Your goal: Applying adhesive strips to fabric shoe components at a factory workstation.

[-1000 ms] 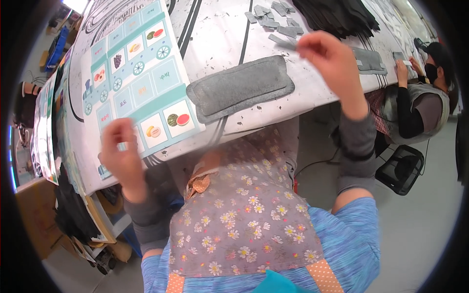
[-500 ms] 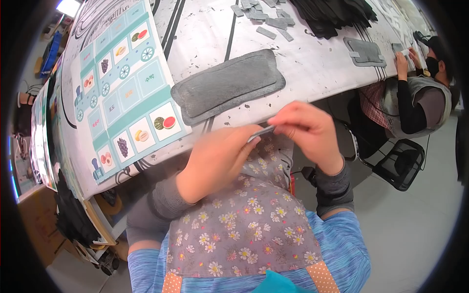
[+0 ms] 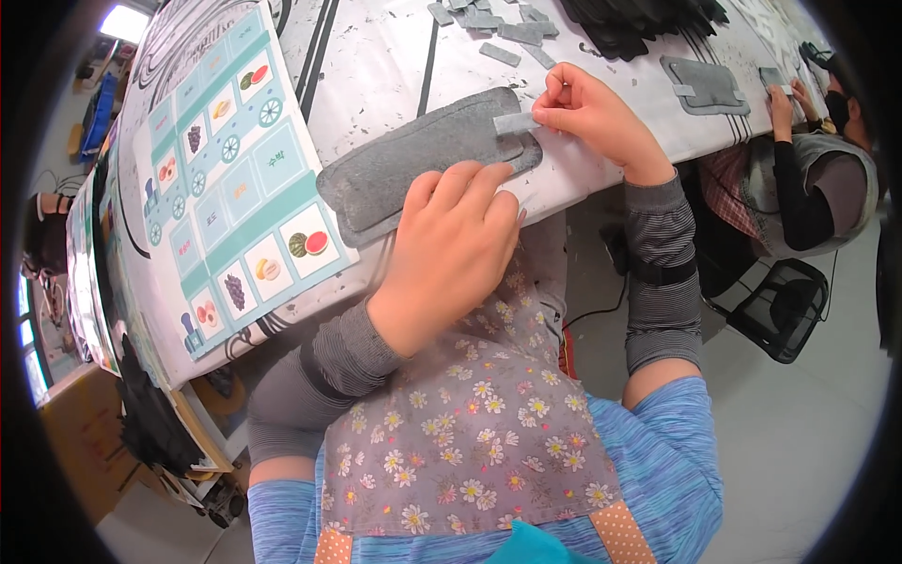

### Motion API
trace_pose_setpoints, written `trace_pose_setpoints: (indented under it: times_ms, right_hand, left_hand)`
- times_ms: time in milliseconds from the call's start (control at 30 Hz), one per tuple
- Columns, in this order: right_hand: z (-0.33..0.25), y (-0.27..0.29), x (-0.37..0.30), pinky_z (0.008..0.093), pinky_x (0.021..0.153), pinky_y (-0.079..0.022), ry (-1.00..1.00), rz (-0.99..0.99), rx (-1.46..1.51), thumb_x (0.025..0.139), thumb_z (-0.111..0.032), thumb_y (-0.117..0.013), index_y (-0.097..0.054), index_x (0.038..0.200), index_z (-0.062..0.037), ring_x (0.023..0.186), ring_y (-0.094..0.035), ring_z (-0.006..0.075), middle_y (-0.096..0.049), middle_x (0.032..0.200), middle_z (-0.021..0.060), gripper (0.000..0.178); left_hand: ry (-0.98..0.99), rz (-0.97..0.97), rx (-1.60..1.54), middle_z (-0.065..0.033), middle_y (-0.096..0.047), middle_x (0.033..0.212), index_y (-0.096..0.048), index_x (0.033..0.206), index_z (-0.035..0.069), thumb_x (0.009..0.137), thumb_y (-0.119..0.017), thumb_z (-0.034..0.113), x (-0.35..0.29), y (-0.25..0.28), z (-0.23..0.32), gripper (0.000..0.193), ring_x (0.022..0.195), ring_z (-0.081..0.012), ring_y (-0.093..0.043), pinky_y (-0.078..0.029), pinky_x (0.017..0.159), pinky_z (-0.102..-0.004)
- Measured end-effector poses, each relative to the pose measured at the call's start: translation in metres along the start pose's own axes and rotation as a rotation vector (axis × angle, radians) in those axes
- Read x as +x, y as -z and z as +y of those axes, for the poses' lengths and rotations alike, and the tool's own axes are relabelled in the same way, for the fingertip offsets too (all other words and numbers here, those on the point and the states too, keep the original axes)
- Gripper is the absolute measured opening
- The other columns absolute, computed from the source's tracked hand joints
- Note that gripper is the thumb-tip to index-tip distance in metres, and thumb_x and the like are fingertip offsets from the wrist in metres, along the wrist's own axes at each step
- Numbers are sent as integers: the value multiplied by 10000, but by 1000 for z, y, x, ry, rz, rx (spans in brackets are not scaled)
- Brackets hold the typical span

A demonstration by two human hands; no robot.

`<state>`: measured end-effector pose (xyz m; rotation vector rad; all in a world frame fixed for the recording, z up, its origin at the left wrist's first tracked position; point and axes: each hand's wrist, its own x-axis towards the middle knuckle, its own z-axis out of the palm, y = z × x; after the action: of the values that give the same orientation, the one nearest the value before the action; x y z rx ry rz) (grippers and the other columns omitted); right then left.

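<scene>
A dark grey felt-like pad (image 3: 404, 150) of two stacked layers with rounded corners lies near the table's front edge. My right hand (image 3: 601, 117) pinches one end of a light grey strip (image 3: 515, 123) between thumb and fingers; the strip's other end lies over the pad's right end. My left hand (image 3: 456, 244) is at the pad's near edge, its bent fingers slightly apart and the fingertips on or just over the pad. Its thumb is mostly hidden, and nothing shows in its grasp.
Several loose grey strips (image 3: 500, 54) lie at the back beside a black fabric pile (image 3: 639, 23). Another grey pad (image 3: 705, 86) with light tabs lies to the right. A fruit picture sheet (image 3: 246, 202) covers the left. At far right a person works near a black chair (image 3: 782, 305).
My right hand has moved up and forward from near my lap, bringing the strip over the pad's right end. My left hand has released the strip and moved onto the pad's near edge.
</scene>
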<state>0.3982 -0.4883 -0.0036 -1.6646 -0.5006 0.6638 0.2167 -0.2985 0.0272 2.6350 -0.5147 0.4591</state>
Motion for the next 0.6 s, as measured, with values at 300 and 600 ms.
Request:
trace_pose_setpoints:
  times_ms: [300,600]
  right_hand:
    - [-2,0,5,221,776,-446,-32,-109,-60,898,-44,-671,-430,895,-89,832,-523,67,-610,889,8,245]
    - [-1,-3,6,218,754,-454,-38,-81,-139,877,-38,-690,-456,897,-69,820,-532,70,-609,881,10,237]
  left_hand:
    - [26,1,21,-133,-595,1314,-578,916,39,896,-632,158,9,-13,-6,133,1177,-293,-541,-394,963,-426]
    - [53,0,45,-148,-616,1287,-583,921,31,903,-620,171,14,-28,-10,146,1161,-297,-551,-401,946,-430]
